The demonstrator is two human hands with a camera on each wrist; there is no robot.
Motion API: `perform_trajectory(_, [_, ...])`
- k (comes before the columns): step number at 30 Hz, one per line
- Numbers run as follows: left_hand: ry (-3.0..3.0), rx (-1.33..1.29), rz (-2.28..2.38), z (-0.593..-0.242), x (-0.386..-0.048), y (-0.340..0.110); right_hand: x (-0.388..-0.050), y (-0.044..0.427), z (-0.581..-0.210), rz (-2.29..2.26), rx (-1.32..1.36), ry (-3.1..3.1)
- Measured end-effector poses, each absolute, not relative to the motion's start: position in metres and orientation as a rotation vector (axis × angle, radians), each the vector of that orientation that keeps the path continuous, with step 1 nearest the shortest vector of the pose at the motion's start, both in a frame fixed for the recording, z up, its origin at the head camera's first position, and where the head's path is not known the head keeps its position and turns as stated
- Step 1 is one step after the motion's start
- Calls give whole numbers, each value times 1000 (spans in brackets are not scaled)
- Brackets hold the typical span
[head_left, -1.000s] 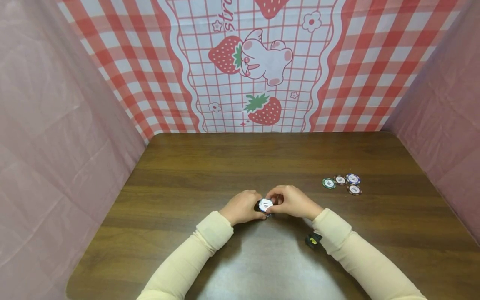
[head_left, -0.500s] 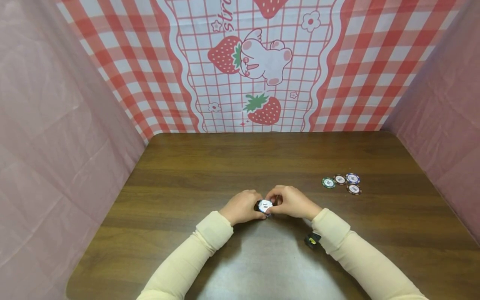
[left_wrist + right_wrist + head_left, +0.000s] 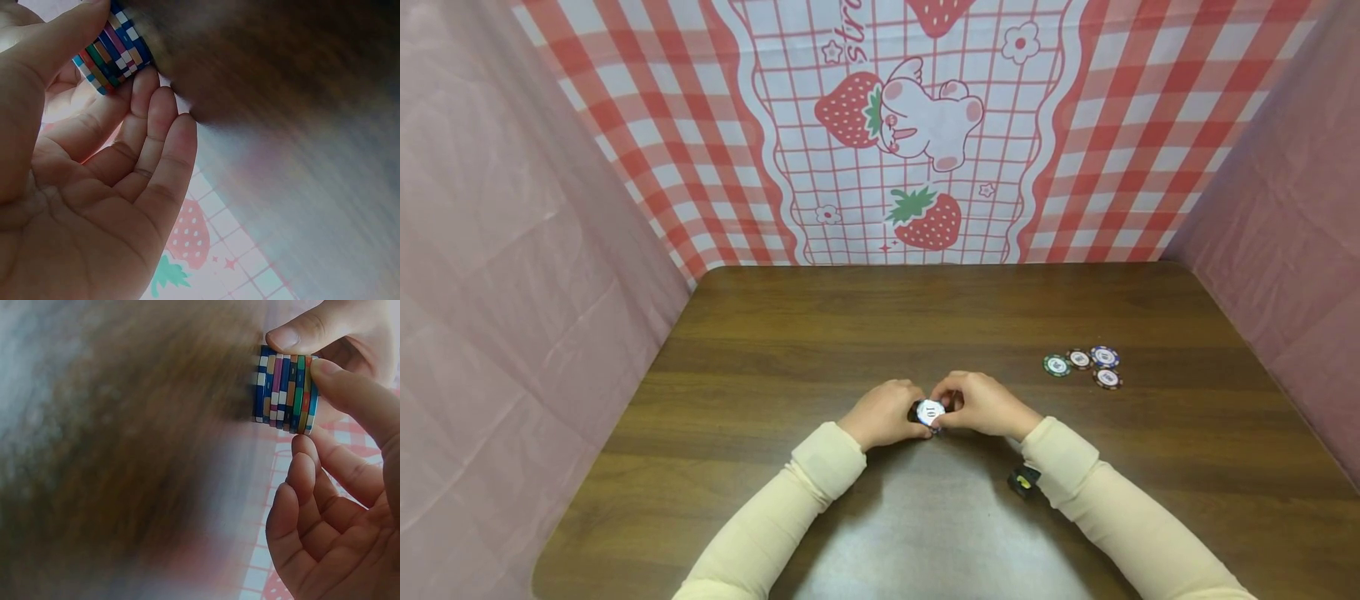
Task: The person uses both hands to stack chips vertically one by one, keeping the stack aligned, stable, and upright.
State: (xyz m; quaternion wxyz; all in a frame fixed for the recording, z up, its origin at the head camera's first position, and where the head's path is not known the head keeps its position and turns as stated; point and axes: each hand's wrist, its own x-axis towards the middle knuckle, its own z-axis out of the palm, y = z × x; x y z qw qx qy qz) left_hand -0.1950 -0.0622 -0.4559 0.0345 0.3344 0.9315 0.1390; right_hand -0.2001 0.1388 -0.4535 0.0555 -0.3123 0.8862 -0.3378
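Observation:
A stack of poker chips (image 3: 930,412) stands on the table between my two hands, its white top chip marked 10. Its striped edges in blue, green, purple, tan and red show in the left wrist view and the right wrist view, where the chip stack (image 3: 284,390) has its chips fairly evenly lined up. My left hand (image 3: 886,414) grips the left side with thumb and fingers curved around it. From the other side my right hand (image 3: 987,405) pinches the stack near its top, thumb on the near edge. The right fingertips behind the chips are partly hidden.
Several loose poker chips lie flat in a group to the right, among them a green chip (image 3: 1057,366) and a blue chip (image 3: 1105,357). A small black device (image 3: 1024,481) sits under the right cuff. The wooden table (image 3: 775,333) ends at a strawberry-print cloth (image 3: 925,225).

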Motion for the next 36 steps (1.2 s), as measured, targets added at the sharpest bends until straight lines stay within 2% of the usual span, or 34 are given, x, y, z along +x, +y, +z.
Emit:
perform_trajectory(22, [2860,1030,425,-456,-194,-62,-198,139,-455,-1051,-909,2689])
perform_trajectory(36, [2858,1007,405,-457,-196,-62,-200,157,-450,-1222,-748,2790])
